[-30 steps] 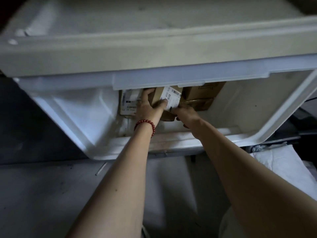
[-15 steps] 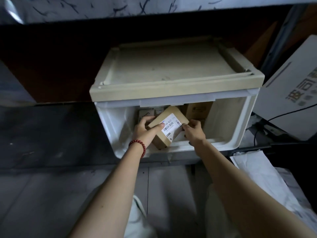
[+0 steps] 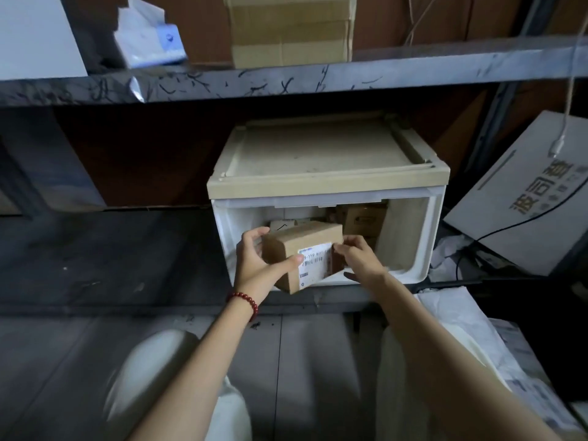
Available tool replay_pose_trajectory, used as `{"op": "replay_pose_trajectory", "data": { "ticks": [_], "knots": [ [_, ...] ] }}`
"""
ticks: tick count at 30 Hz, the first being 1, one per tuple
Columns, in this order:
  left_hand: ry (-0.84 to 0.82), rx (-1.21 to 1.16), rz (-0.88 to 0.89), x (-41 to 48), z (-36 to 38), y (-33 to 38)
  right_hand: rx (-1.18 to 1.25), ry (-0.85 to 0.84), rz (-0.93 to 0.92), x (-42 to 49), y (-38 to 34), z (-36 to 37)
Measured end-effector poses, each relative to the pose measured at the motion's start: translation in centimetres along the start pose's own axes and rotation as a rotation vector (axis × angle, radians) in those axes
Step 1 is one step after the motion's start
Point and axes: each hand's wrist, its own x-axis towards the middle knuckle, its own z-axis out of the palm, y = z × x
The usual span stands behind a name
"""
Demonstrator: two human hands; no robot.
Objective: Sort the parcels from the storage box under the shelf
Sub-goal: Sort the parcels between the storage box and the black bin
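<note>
above our grips runs the shelf, and just behind them the storage box stands open at the front, with more parcels deeper in. we judge the risk lies here: the parcel hangs tilted over the box's front edge, so a snag there, or a loose hold, could drop it to the floor. the parcel sits between our grips. the left grip curls round its left end, thumb at the label, and the right grip pinches its right edge.
</note>
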Motion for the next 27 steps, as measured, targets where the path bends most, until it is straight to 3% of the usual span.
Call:
{"op": "replay_pose_trajectory", "data": {
  "ticks": [5,9,20,27],
  "knots": [
    [-0.037,0.062,0.115,-0.8,-1.0,-0.7,-0.048,-0.080,-0.033,-1.0,-0.2,0.0],
    [-0.024,0.053,0.102,-0.6,-1.8,-1.5,-0.059,-0.107,-0.066,-1.1,-0.3,0.1],
    [0.014,-0.217,-0.468,0.3,-1.4,-2.2,0.058,-0.204,-0.040,-0.8,-0.3,0.8],
    [0.015,-0.170,-0.504,0.8,-0.9,-2.3,0.128,-0.226,0.132,-0.8,-0.3,0.9]
  ]
}}
